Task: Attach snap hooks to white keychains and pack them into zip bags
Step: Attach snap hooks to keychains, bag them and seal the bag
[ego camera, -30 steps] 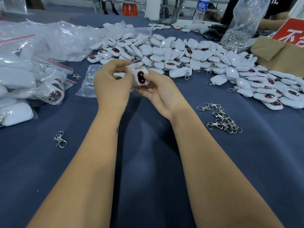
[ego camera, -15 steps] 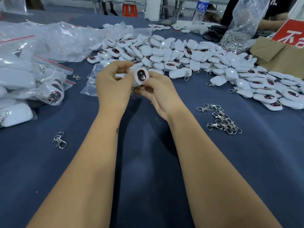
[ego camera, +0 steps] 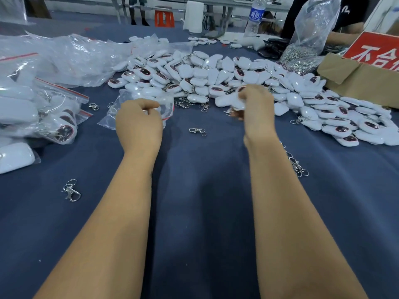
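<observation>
My left hand sits low on the blue cloth, its fingers curled on the edge of a clear zip bag with a red strip. Further right, my right hand grips a white keychain at the near edge of the big pile of white keychains; this part is blurred. Between my hands a single snap hook lies on the cloth. Beside my right forearm is a small heap of snap hooks.
Filled zip bags are stacked at the left, with crumpled clear plastic behind them. Another loose snap hook lies front left. A cardboard box with a red sign, a bag of metal hooks and a water bottle stand back right.
My hands have parted. The right hand carried the keychain right, to the pile's edge; the left dropped onto the zip bag. A snap hook now shows on the cloth between them.
</observation>
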{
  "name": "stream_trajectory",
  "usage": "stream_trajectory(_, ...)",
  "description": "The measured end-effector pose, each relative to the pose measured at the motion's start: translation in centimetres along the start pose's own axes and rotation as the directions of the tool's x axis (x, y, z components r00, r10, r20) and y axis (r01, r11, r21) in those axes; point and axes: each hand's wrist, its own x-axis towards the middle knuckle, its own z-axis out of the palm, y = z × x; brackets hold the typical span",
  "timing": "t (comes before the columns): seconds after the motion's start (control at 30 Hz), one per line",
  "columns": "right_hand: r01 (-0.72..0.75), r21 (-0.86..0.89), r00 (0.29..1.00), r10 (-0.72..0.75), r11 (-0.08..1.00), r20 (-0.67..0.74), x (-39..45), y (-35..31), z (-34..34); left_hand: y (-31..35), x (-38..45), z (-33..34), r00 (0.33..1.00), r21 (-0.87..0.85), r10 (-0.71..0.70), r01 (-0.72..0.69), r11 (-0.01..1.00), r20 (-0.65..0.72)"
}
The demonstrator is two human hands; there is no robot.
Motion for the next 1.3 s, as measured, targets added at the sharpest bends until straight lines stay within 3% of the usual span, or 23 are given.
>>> stream_trajectory(0.13, -0.114, -0.016, 0.992, 0.113, 0.993, -0.053, 0.7, -0.5, -2.5, 0.2, -0.2, -0.2, 0.999, -0.055, 0.040, -0.041, 0.998, -0.030)
stream_trajectory(0.27, -0.103, 0.191, 0.982, 0.068, 0.976, 0.178, -0.8, -0.9, 0.0, 0.4, -0.5, 0.0, 0.993, -0.118, 0.076, -0.064, 0.991, 0.095)
stream_trajectory(0.37, -0.221, 0.467, 0.912, 0.011, 0.856, 0.411, -2.8, -1.1, 4.0, 0.6, -0.6, 0.3, 0.989, -0.169, 0.072, -0.050, 0.984, 0.131)
stream_trajectory(0.47, -0.263, 0.519, 0.890, -0.004, 0.813, 0.457, -4.2, -0.3, 7.4, 0.6, -0.3, 0.4, 0.991, -0.181, 0.022, 0.002, 0.984, 0.130)
stream_trajectory(0.53, -0.197, 0.425, 0.931, 0.033, 0.884, 0.364, -4.5, 0.6, 8.6, 0.5, -0.4, 0.3, 0.990, -0.258, -0.013, 0.048, 0.965, 0.138)
stream_trajectory(0.63, 0.010, 0.089, 0.958, -0.035, 0.996, 0.285, -4.5, 1.9, 9.1, 0.7, -0.4, 0.0, 0.995, -0.368, -0.077, 0.094, 0.925, 0.060)
stream_trajectory(0.77, 0.248, -0.192, 0.933, -0.181, 0.949, 0.311, -4.5, 2.0, 8.6, 0.6, 0.3, -0.3, 0.983, -0.414, -0.145, 0.086, 0.906, -0.114)
stream_trajectory(0.87, 0.439, -0.419, 0.870, -0.261, 0.795, 0.418, -4.2, 2.2, 8.7, 0.9, 0.0, -0.5, 0.968, -0.423, -0.125, 0.022, 0.906, -0.219)
stream_trajectory(0.97, 0.670, -0.600, 0.737, -0.298, 0.437, 0.607, -4.1, 2.0, 9.4, 1.3, -0.5, -0.5, 0.978, -0.300, 0.026, -0.089, 0.950, -0.208)
stream_trajectory(1.0, 0.702, -0.601, 0.709, -0.304, 0.381, 0.636, -4.0, 2.0, 9.6, 1.3, -0.5, -0.5, 0.974, -0.266, 0.053, -0.112, 0.957, -0.218)
stream_trajectory(1.03, 0.708, -0.562, 0.701, -0.325, 0.429, 0.635, -3.9, 1.9, 9.6, 1.2, -0.4, -0.6, 0.967, -0.249, 0.059, -0.122, 0.961, -0.249)
stream_trajectory(1.07, 0.678, -0.494, 0.722, -0.367, 0.544, 0.586, -3.8, 1.7, 9.3, 1.0, -0.2, -0.8, 0.955, -0.255, 0.041, -0.119, 0.960, -0.293)
stream_trajectory(1.13, 0.567, -0.386, 0.815, -0.428, 0.727, 0.390, -3.1, 1.6, 8.2, 0.7, 0.3, -1.1, 0.931, -0.282, -0.007, -0.103, 0.954, -0.366)
stream_trajectory(1.17, 0.510, -0.421, 0.858, -0.413, 0.750, 0.304, -2.4, 1.6, 7.6, 0.7, 0.4, -1.2, 0.927, -0.273, -0.003, -0.108, 0.956, -0.375)
stream_trajectory(1.23, 0.400, -0.593, 0.916, -0.321, 0.699, 0.239, -0.6, 1.6, 6.2, 0.9, 0.3, -0.9, 0.956, -0.185, 0.074, -0.130, 0.974, -0.286)
stream_trajectory(1.3, 0.340, -0.737, 0.940, -0.211, 0.584, 0.267, 1.0, 1.8, 5.0, 1.0, -0.3, 0.1, 0.979, 0.124, 0.181, -0.169, 0.978, -0.090)
